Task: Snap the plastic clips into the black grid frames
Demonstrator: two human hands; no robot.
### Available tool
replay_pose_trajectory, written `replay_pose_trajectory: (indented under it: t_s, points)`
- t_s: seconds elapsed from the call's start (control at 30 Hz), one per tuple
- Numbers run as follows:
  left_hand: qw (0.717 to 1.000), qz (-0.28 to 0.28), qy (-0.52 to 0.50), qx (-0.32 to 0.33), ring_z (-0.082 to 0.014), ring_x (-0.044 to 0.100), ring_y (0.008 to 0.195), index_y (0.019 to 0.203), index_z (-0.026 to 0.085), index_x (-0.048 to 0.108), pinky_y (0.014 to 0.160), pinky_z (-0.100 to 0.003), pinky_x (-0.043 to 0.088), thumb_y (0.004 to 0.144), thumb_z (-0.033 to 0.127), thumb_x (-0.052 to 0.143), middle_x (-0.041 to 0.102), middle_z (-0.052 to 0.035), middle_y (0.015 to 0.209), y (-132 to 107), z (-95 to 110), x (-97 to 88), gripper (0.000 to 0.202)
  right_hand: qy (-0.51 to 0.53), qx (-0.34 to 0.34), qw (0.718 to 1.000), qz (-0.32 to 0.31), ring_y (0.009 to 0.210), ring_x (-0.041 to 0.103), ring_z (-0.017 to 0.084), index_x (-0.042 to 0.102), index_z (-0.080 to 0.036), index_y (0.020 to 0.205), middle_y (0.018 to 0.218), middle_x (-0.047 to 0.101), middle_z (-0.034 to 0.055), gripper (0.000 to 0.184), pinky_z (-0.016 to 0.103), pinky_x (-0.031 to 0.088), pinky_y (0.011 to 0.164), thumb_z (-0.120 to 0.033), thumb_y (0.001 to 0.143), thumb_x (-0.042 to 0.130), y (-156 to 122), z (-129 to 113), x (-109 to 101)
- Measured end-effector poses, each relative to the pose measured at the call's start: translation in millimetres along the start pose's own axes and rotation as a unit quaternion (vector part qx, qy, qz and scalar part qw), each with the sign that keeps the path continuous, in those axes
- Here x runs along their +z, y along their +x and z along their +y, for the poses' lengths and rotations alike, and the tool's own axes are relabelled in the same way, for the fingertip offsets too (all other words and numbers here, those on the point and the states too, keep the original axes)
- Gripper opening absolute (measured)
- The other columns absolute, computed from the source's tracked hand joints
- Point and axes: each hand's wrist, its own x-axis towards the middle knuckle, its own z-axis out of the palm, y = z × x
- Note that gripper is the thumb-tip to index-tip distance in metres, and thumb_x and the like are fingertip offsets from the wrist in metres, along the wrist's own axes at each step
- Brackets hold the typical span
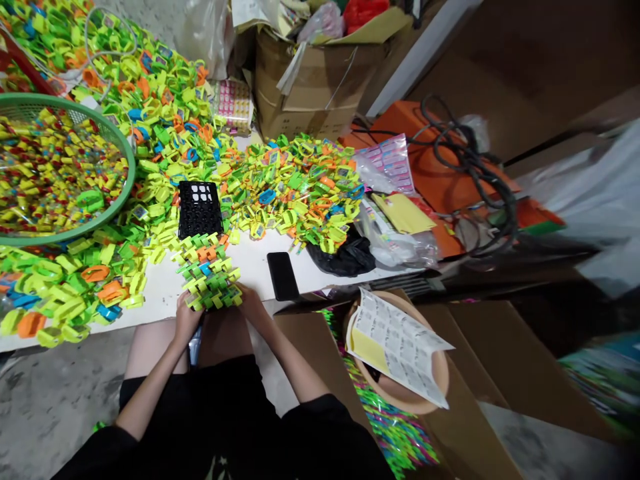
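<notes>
At the table's near edge, my left hand (187,320) and my right hand (249,306) grip the two near sides of a rack of small plastic toys (210,275). The toys look like toy watches, mostly yellow-green with a few orange and blue ones, packed in slanting rows. My fingers are partly hidden by the toys. Directly beyond them is a black plastic grid tray (200,212) with bare holes. Whether it is one piece with the filled rack, I cannot tell. A loose toy pile (295,190) lies to the right of the tray, on the white table (163,287).
A green basket (131,160) of small red-and-yellow pieces stands at left among more toys. A black phone (283,276) lies right of my hands. Right of the table, a round tub (440,373) holds printed sheets (400,347). A cardboard box (320,87) stands behind.
</notes>
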Motion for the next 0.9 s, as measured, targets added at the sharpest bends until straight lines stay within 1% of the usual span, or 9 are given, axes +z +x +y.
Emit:
replay_pose_trajectory:
  t_s: [0.13,0.23,0.33,0.47,0.53,0.63,0.7,0.8,0.9]
  points:
    - [1.000,0.004,0.009,0.010,-0.0330,0.056,0.117,0.089,0.021,0.068,0.103,-0.051,0.044,0.069,0.023,0.066,0.071,-0.0085,0.103,0.8,1.0,0.2,0.020,-0.094,0.016,0.995,-0.015,0.080,0.065,0.017,0.068,-0.020,0.088,0.088,0.072,0.0019,0.016,0.021,0.042,0.066,-0.015,0.084,0.054,1.9,-6.8,-4.7]
    - [1.000,0.014,0.011,0.021,-0.0332,0.057,0.114,0.087,0.020,0.069,0.099,-0.051,0.047,0.070,0.025,0.065,0.072,-0.0090,0.101,0.6,0.6,0.8,0.018,-0.106,0.007,0.994,-0.024,0.081,0.064,0.017,0.069,-0.021,0.086,0.089,0.073,0.0018,0.018,0.021,0.042,0.068,-0.013,0.084,0.053,2.8,-7.8,-6.1]
    - [0.999,0.026,0.005,0.029,-0.0323,0.060,0.109,0.085,0.020,0.069,0.096,-0.051,0.049,0.071,0.027,0.066,0.072,-0.0092,0.100,0.1,-0.8,1.9,0.016,-0.093,0.005,0.995,-0.031,0.086,0.065,0.019,0.070,-0.021,0.086,0.091,0.074,0.0026,0.022,0.024,0.046,0.073,-0.011,0.080,0.051,3.3,1.2,-4.7]
    - [0.998,0.038,-0.009,0.057,-0.0292,0.063,0.104,0.085,0.021,0.068,0.094,-0.048,0.050,0.072,0.029,0.066,0.073,-0.0079,0.099,-1.2,-2.2,3.3,0.015,-0.067,0.042,0.997,-0.026,0.083,0.066,0.020,0.071,-0.019,0.089,0.086,0.075,0.0035,0.024,0.026,0.050,0.072,-0.013,0.078,0.050,2.7,21.1,-1.4]
    - [0.996,0.045,-0.015,0.073,-0.0283,0.064,0.102,0.086,0.022,0.067,0.094,-0.047,0.050,0.073,0.028,0.066,0.073,-0.0077,0.099,-2.2,-1.9,3.4,0.015,-0.076,0.051,0.996,-0.023,0.082,0.067,0.020,0.071,-0.018,0.090,0.088,0.075,0.0045,0.023,0.026,0.051,0.071,-0.014,0.078,0.051,2.4,27.8,-0.5]
    - [0.995,0.053,-0.018,0.084,-0.0287,0.064,0.102,0.087,0.022,0.066,0.094,-0.049,0.051,0.074,0.028,0.067,0.073,-0.0086,0.098,-3.7,0.1,2.3,0.015,-0.109,0.059,0.992,-0.019,0.085,0.067,0.021,0.070,-0.017,0.089,0.094,0.074,0.0064,0.022,0.026,0.051,0.074,-0.012,0.075,0.054,2.7,31.1,0.0]
    - [0.995,0.051,-0.015,0.085,-0.0294,0.064,0.104,0.088,0.022,0.066,0.093,-0.050,0.051,0.074,0.027,0.066,0.072,-0.0090,0.098,-4.5,2.2,0.8,0.015,-0.132,0.059,0.989,-0.017,0.087,0.067,0.022,0.070,-0.018,0.087,0.096,0.073,0.0071,0.021,0.027,0.051,0.074,-0.011,0.074,0.055,2.9,31.0,0.5]
    - [0.995,0.039,-0.009,0.093,-0.0292,0.063,0.105,0.087,0.022,0.066,0.094,-0.049,0.051,0.075,0.024,0.064,0.073,-0.0087,0.097,-5.3,4.9,-1.4,0.013,-0.161,0.043,0.986,-0.012,0.085,0.066,0.021,0.069,-0.019,0.085,0.094,0.072,0.0066,0.020,0.027,0.051,0.074,-0.009,0.074,0.055,1.4,31.7,2.7]
    - [0.994,0.019,-0.005,0.105,-0.0277,0.065,0.102,0.083,0.022,0.067,0.098,-0.049,0.049,0.074,0.020,0.061,0.073,-0.0074,0.092,-6.1,6.5,-2.4,0.011,-0.179,0.024,0.984,0.001,0.081,0.064,0.020,0.068,-0.019,0.086,0.090,0.070,0.0064,0.021,0.026,0.050,0.072,-0.009,0.076,0.052,-2.5,34.5,6.5]
